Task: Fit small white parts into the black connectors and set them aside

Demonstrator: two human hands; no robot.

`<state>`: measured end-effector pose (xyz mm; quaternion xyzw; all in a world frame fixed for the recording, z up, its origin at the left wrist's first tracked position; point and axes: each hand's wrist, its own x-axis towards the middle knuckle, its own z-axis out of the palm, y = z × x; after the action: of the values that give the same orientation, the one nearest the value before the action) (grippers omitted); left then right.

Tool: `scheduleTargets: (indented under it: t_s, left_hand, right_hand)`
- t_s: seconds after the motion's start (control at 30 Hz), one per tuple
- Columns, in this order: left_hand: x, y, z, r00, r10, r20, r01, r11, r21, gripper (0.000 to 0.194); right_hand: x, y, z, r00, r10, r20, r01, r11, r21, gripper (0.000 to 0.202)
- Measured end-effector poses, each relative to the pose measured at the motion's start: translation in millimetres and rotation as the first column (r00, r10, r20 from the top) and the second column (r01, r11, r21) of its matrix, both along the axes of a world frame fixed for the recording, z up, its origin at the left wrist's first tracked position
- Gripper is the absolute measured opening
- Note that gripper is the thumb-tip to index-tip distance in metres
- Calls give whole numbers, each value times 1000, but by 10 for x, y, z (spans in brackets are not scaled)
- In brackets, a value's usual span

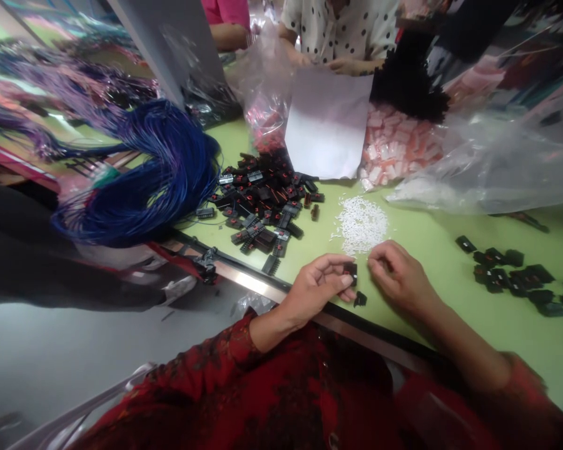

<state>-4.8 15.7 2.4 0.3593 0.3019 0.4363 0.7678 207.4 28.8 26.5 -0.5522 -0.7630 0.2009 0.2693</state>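
Observation:
My left hand [319, 284] is closed around a small black plastic connector housing [351, 272], pinching it between thumb and fingers near the table's front edge. Just right of it, my right hand [398, 275] rests low over the table with thumb and fingertips drawn together. Whatever those fingertips hold, if anything, is too small or hidden to make out. A heap of tiny white plastic pieces [362, 225] lies right beyond both hands. Below the left fingertips sits a small black piece [360, 299]. Black connector housings [267, 200], some with red parts, are piled to the left.
More black housings [511, 275] lie scattered at the right. A bundle of blue wires [169, 169] hangs over the left edge. At the back are white paper [328, 125], pink-and-white connectors [398, 147] and a clear plastic bag [492, 169]. A person in polka dots [347, 31] sits opposite.

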Motion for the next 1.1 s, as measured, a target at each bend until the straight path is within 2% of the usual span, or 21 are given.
scheduleTargets:
  t_s: [0.03,0.1,0.17,0.23,0.33,0.5,0.8,0.9,1.0,1.1]
  left_hand:
    - [4,0,0,1000,-1,7,1,1000,2,40]
    - [13,-2,-2,1000,3,15,-3,1000,1,40]
    - [19,-4,-5,1000,7,11,-7,1000,0,41]
    - [22,-7,-10,1000,12,-3,-12,1000,6,42]
    - [22,-13,-21,1000,16,-17,-15,999,32,43]
    - [23,-30,-47,999,15,-38,-12,997,82,42]
    - [23,-52,-67,995,11,-96,1,992,122,43]
    - [33,-82,-62,989,43,-138,-20,986,164,41]
    - [40,-107,-57,976,97,-195,-51,973,226,39]
    - [29,-105,-55,983,55,-177,-16,977,215,41]
  right_hand:
    - [-24,-38,30,989,-13,-147,4,998,-64,11]
    - [-76,-114,84,912,-87,-401,3,979,-206,15]
    - [-125,-174,121,824,-177,-538,-2,949,-316,22]
    - [-161,-209,138,769,-245,-590,3,925,-381,29]
    - [-186,-225,139,735,-304,-606,17,902,-432,34]
    - [-192,-228,156,732,-346,-587,68,894,-443,34]
    - [-223,-241,191,793,-275,-544,95,937,-335,27]
    - [-229,-257,199,822,-256,-508,106,946,-305,25]
    - [-222,-261,199,832,-244,-498,98,949,-301,24]
    - [-206,-241,184,808,-244,-537,56,938,-342,27]
